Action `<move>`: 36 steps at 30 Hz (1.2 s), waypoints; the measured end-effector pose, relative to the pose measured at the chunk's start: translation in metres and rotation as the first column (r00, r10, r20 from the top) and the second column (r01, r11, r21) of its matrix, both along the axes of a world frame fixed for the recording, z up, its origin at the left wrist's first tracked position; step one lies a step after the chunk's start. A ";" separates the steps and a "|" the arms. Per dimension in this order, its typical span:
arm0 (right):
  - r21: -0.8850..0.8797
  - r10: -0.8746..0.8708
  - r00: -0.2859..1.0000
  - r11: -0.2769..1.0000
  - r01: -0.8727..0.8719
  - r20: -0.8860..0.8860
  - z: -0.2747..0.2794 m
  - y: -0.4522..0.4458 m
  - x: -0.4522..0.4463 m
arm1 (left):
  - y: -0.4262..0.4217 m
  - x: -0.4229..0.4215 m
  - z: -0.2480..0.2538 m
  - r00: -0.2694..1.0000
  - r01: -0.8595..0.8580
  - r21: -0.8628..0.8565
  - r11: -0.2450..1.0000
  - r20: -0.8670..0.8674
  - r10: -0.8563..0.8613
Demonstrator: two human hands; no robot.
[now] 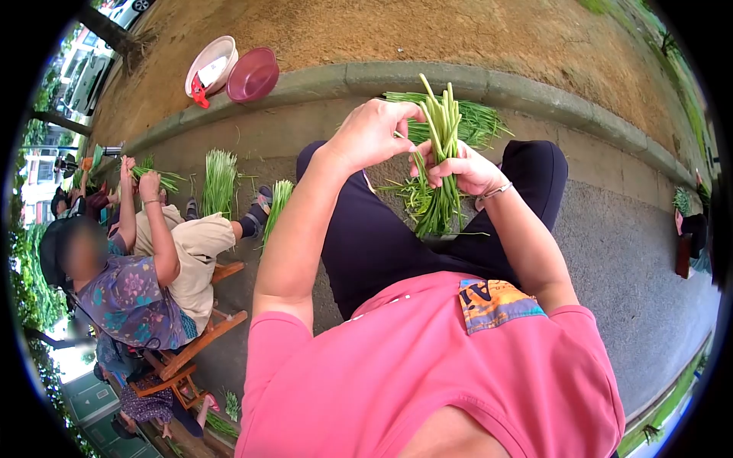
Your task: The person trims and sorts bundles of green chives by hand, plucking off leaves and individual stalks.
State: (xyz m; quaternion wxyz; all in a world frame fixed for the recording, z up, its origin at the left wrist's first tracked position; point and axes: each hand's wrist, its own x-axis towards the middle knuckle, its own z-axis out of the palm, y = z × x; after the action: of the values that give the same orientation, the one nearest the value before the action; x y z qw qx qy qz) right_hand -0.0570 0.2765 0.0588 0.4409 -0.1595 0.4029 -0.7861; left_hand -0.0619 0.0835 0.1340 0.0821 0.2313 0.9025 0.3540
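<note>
A bunch of long green stalks, much like garlic scapes, stands nearly upright between my knees. My right hand, with a bracelet at the wrist, is closed around its middle. Paler, thicker ends stick up above the fingers and thin green ends hang below. Just left of the bunch, my left hand is closed in a pinch, with a thin stalk end showing at its fingertips. Short green scraps lie on the ground below. Beyond my hands rests a large pile of the same stalks.
A stone kerb runs across ahead, with bare soil behind it. Two basins, one pale and one dark red, stand by it. At left a person sits on a wooden chair, handling stalks near an upright bundle.
</note>
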 end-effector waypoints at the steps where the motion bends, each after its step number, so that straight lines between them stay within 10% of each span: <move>1: 0.000 -0.001 1.000 1.000 0.001 0.000 0.000 0.000 0.002 | 0.002 0.002 0.005 0.998 0.016 -0.013 1.000 0.056 -0.015; 6: 0.103 -0.142 0.988 0.984 0.148 -0.061 -0.013 0.003 0.003 | 0.002 0.006 -0.006 0.971 0.066 0.008 0.998 -0.231 -0.063; 8: 0.062 -0.188 0.980 0.980 0.192 -0.063 -0.009 0.002 0.002 | 0.002 0.011 -0.016 0.948 -0.233 0.461 0.856 -0.088 0.306; 12: 0.093 -0.199 0.979 0.975 0.202 -0.042 -0.008 0.000 0.005 | 0.019 0.019 -0.092 0.940 -0.285 0.757 0.589 0.342 0.015; 19: 0.144 -0.043 0.991 0.988 0.062 -0.130 -0.026 -0.013 0.006 | 0.042 0.035 -0.095 0.805 -0.448 0.664 0.598 0.591 -0.052; 22: 0.162 -0.138 0.977 0.973 0.164 -0.161 -0.029 -0.017 0.011 | 0.049 0.031 -0.109 0.944 -0.295 0.798 0.526 0.328 0.033; 27: 0.234 -0.271 0.918 0.910 0.343 -0.290 -0.059 -0.022 0.019 | 0.048 0.037 -0.113 0.916 -0.366 0.788 0.495 0.399 0.043; 36: 0.234 -0.063 0.996 0.969 0.077 -0.070 -0.066 -0.023 0.026 | 0.041 0.037 -0.109 0.877 -0.441 0.825 0.354 0.479 -0.022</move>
State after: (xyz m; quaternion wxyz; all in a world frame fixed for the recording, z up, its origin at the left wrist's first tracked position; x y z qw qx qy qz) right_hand -0.0315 0.2535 -0.0070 0.4161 -0.1157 0.5123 -0.7423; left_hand -0.0247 0.1249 0.0246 0.0800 0.0363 0.5355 0.8399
